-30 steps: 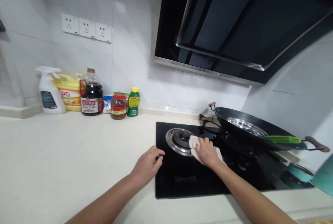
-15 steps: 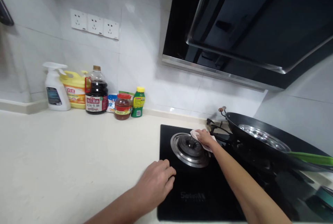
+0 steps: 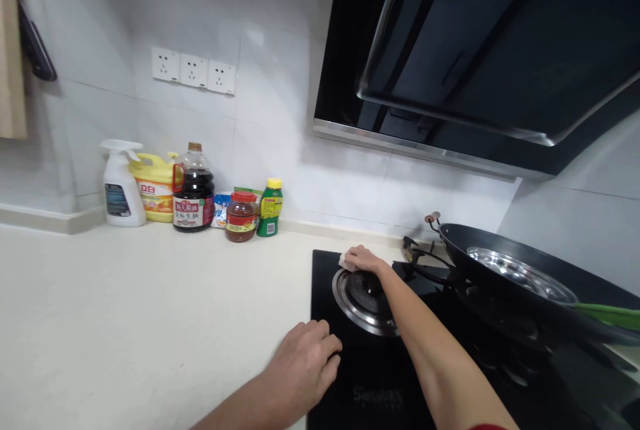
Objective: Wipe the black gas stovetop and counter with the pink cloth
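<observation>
My right hand [image 3: 363, 259] is closed on a thin white wipe [image 3: 346, 262], either cloth or paper. It presses the wipe onto the black glass hob [image 3: 325, 330], at the far left rim of a round gas burner [image 3: 363, 297] with a shiny metal ring. My forearm covers the burner's right part. Near the hob's left edge, my left hand [image 3: 307, 357] rests with loosely bent fingers, partly apart, and nothing visible in it. Its fingertips reach over the black glass.
A wok [image 3: 500, 273] holding a metal lid or tray stands at right, beside a loose pan support [image 3: 420, 257]. The range hood [image 3: 450, 70] overhangs the hob. Along the wall stand a spray bottle [image 3: 123, 187], soy sauce bottle [image 3: 194, 193], red-lidded jar [image 3: 242, 218] and green bottle [image 3: 271, 210].
My right hand has moved left with the wipe, from the burner's right side to its far left rim. My left hand has barely moved. The view has tilted slightly up and left.
</observation>
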Demonstrator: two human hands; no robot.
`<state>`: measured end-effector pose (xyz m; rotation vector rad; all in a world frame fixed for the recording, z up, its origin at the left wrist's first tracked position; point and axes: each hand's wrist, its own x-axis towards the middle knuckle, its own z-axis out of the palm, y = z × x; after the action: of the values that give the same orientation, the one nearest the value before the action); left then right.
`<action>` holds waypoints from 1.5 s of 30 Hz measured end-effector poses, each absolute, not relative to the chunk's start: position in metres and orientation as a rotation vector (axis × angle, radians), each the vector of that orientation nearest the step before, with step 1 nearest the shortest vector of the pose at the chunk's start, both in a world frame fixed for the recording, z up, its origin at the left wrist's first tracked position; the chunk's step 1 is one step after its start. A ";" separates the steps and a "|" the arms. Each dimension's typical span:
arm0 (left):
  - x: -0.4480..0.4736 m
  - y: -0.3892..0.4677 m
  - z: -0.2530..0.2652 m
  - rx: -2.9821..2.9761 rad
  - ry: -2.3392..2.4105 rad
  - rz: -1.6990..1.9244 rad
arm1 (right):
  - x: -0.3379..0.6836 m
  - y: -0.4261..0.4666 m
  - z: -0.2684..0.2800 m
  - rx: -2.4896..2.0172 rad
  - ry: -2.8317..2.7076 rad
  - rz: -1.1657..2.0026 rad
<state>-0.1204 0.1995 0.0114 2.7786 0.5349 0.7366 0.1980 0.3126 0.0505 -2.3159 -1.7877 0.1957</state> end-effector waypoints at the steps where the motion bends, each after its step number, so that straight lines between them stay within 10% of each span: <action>1: -0.120 0.201 0.010 2.773 0.542 0.743 | 0.193 0.313 0.052 -2.280 -1.791 0.242; 24: -0.136 0.239 0.019 2.429 0.781 1.019 | 0.074 0.183 0.042 -1.634 -1.717 0.693; 45: -0.135 0.236 0.021 2.554 0.686 0.822 | 0.066 0.040 0.022 -2.255 -1.501 -0.066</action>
<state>-0.1351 0.2356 0.0211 2.5544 0.6863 0.8217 0.0662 0.0397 0.0220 -2.2552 -1.5014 -0.0661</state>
